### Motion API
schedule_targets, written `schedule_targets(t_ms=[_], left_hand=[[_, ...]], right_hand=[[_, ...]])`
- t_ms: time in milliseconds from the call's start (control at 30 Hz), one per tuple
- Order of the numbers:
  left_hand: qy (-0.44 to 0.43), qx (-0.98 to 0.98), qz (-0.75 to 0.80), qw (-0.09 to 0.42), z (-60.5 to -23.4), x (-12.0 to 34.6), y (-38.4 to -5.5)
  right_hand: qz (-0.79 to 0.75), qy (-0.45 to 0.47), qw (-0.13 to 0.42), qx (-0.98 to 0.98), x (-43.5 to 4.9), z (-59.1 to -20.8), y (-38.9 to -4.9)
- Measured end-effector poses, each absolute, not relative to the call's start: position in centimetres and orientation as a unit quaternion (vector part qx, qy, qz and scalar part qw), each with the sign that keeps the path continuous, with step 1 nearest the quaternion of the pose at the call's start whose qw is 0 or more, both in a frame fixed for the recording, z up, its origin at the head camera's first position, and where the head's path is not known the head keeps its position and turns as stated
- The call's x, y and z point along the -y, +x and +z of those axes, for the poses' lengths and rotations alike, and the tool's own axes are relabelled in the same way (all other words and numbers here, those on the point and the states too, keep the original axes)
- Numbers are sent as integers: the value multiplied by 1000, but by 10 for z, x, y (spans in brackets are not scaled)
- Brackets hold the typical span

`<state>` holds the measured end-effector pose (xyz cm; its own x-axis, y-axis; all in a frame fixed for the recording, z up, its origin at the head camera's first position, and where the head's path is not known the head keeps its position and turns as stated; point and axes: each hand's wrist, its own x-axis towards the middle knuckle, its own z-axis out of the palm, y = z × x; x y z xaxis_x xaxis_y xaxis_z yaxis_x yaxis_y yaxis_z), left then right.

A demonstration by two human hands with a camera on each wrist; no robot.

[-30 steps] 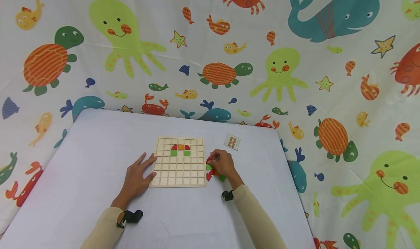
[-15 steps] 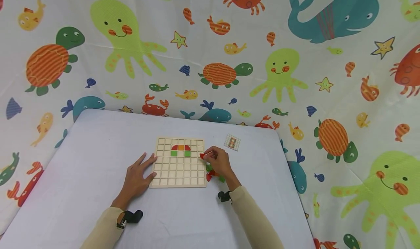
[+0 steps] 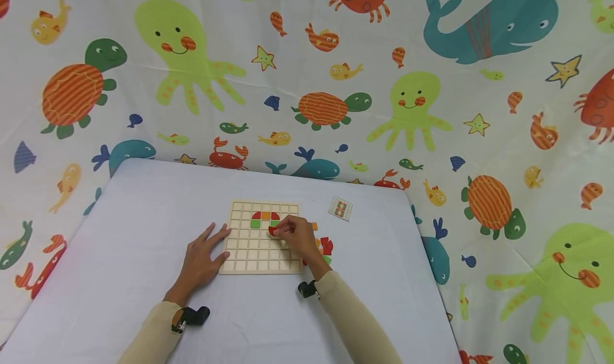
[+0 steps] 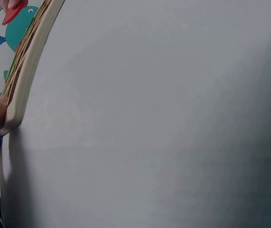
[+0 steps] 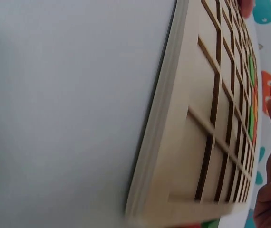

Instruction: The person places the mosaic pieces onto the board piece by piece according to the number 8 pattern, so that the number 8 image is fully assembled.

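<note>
A wooden grid board (image 3: 259, 256) lies on the table. Set in its upper cells are two red rounded tiles (image 3: 256, 215) with an orange square tile (image 3: 266, 215) between them, and green square tiles (image 3: 256, 224) below. Over the board, just below these tiles, my right hand (image 3: 298, 239) pinches a red quarter-circle tile (image 3: 272, 231) between thumb and fingertips. That tile (image 4: 14, 13) also shows at the top left of the left wrist view. My left hand (image 3: 201, 258) rests with fingers spread, its fingertips and thumb touching the board's left edge.
Loose red tiles (image 3: 326, 245), a green tile (image 3: 328, 259) and an orange tile (image 3: 314, 226) lie right of the board, some partly hidden by my right hand. A small pattern card (image 3: 340, 208) lies behind them. A patterned cloth (image 3: 336, 151) hangs beyond the table.
My right hand has picked a red tile from the loose pile and carried it left over the board. The left hand stays at the board's edge.
</note>
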<state>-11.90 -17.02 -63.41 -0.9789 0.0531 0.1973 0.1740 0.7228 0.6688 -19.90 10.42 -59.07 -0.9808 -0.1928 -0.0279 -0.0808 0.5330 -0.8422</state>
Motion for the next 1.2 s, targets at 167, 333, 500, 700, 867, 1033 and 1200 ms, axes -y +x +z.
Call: schedule_targets(t_ms=[167, 333, 500, 700, 867, 1033, 1200], left_hand=[[-60, 926, -365, 73, -632, 170, -119], [-55, 929, -361, 57, -631, 172, -119], [-60, 927, -364, 69, -632, 171, -119], [-60, 923, -372, 76, -632, 171, -119], [-59, 924, -372, 67, -631, 171, -120], [-57, 926, -369, 64, -632, 171, -121], [-54, 927, -366, 58, -633, 171, -122]], right_hand=[[-460, -80, 58, -882, -84, -591, -198], [-439, -76, 72, -892, -68, -594, -197], [-421, -58, 78, -902, -57, -595, -195], [-395, -44, 73, -915, -52, -595, -197], [-380, -35, 81, -921, -49, -595, -200], [-369, -31, 84, -925, -46, -597, -202], [-370, -45, 69, -925, -44, -596, -203]])
